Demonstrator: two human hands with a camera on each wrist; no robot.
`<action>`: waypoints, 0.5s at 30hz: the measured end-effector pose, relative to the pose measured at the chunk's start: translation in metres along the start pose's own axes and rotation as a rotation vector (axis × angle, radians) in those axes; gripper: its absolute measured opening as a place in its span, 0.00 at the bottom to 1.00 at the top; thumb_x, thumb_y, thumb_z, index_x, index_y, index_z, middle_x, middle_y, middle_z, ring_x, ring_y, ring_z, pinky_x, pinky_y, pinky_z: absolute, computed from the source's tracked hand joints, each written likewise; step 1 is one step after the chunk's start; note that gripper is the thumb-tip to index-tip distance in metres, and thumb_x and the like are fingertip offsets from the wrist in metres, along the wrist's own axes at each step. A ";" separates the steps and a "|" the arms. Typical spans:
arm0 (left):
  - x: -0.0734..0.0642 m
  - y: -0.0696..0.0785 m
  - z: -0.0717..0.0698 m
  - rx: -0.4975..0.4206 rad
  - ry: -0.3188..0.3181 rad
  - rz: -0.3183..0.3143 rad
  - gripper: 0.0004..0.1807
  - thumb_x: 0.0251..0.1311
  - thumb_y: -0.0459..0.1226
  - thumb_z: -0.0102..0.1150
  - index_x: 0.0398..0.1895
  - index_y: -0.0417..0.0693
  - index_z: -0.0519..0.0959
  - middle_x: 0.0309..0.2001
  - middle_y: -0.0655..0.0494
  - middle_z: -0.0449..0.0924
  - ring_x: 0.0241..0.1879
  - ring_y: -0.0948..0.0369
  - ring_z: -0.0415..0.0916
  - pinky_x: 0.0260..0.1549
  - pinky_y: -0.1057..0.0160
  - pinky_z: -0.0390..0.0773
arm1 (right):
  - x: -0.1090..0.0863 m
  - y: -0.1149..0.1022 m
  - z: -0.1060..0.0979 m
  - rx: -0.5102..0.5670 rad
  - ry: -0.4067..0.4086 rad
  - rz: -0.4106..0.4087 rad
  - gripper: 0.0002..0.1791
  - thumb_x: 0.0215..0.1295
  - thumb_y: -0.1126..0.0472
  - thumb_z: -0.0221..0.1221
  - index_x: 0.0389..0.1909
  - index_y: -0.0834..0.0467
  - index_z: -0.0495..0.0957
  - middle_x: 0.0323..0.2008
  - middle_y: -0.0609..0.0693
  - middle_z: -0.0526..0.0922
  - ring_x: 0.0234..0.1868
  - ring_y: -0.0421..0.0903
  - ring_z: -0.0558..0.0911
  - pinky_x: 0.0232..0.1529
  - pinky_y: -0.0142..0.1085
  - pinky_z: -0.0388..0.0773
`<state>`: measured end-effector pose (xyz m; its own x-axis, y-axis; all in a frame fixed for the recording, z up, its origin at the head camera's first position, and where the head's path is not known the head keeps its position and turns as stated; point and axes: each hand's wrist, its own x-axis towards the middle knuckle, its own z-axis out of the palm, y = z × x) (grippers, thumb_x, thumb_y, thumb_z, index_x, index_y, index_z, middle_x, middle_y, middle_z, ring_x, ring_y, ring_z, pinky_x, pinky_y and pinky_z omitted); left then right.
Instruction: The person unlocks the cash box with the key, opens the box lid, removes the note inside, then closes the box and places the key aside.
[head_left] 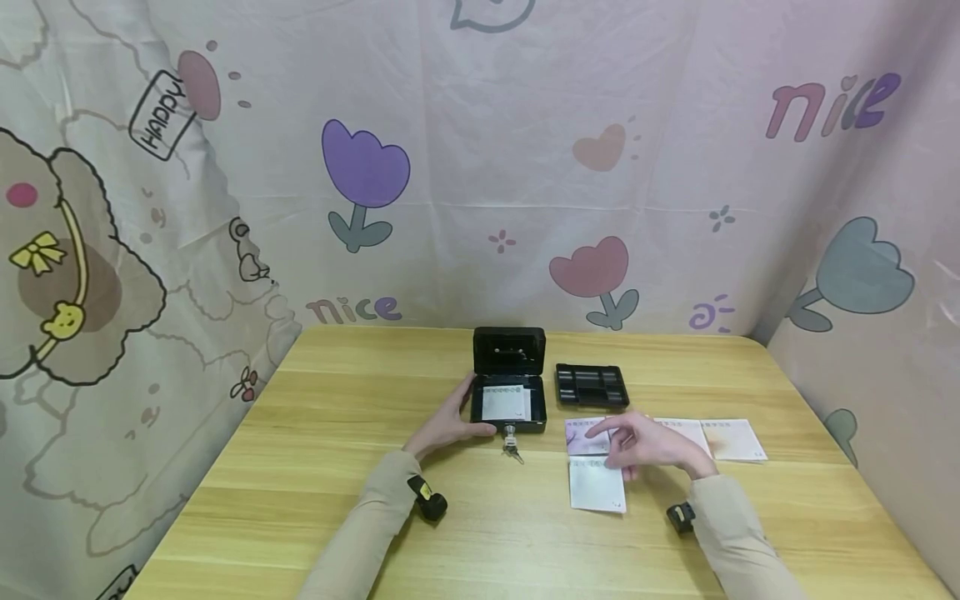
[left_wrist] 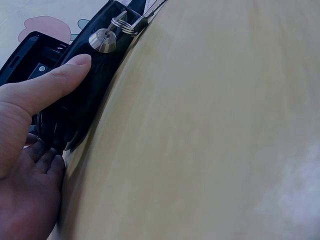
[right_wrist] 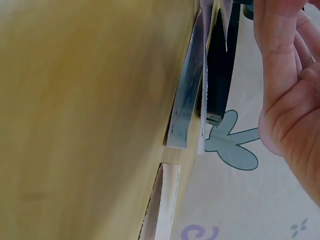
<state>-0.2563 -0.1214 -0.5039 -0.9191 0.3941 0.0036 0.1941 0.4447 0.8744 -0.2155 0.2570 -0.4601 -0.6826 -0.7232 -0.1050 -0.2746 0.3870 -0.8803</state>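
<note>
An open black cash box [head_left: 508,398] stands mid-table with its lid up and a white slip inside. A key [head_left: 511,435] sits in its front lock, seen close as the lock [left_wrist: 102,41] with a key ring. My left hand [head_left: 448,427] grips the box's front left corner, thumb [left_wrist: 55,82] pressed on the front face. Several paper notes lie to the right: a pinkish note [head_left: 581,440], a white note [head_left: 596,490] and two more [head_left: 733,439]. My right hand [head_left: 651,443] hovers over them with relaxed fingers, the index tip at the pinkish note. Whether it touches is unclear.
A black coin tray [head_left: 591,385] lies right of the box, behind the notes. The wooden table [head_left: 315,467] is closed in by a patterned cloth backdrop [head_left: 480,167] behind and on both sides. The right wrist view shows note edges [right_wrist: 187,100] on the table.
</note>
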 end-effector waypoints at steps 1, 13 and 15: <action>0.000 0.000 0.000 0.000 0.000 0.000 0.66 0.49 0.46 0.78 0.83 0.50 0.39 0.83 0.46 0.36 0.81 0.43 0.40 0.78 0.37 0.45 | 0.000 0.000 0.001 -0.005 0.004 0.011 0.29 0.61 0.69 0.65 0.62 0.74 0.71 0.25 0.60 0.86 0.18 0.42 0.83 0.21 0.47 0.85; 0.001 0.000 0.000 -0.012 -0.003 -0.001 0.66 0.49 0.46 0.78 0.82 0.49 0.39 0.83 0.46 0.36 0.81 0.43 0.40 0.78 0.38 0.45 | 0.002 0.001 0.006 -0.089 0.054 0.063 0.31 0.60 0.69 0.66 0.64 0.73 0.70 0.24 0.53 0.86 0.16 0.41 0.81 0.17 0.42 0.83; 0.001 0.000 0.000 -0.009 -0.003 -0.007 0.66 0.49 0.46 0.78 0.83 0.50 0.39 0.83 0.46 0.36 0.81 0.43 0.40 0.78 0.38 0.45 | 0.002 -0.002 0.007 -0.107 0.066 0.084 0.31 0.59 0.69 0.66 0.64 0.72 0.70 0.25 0.52 0.86 0.15 0.41 0.81 0.16 0.41 0.83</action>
<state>-0.2568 -0.1210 -0.5037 -0.9194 0.3932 -0.0033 0.1851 0.4402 0.8786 -0.2118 0.2514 -0.4619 -0.7481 -0.6481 -0.1423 -0.2828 0.5054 -0.8152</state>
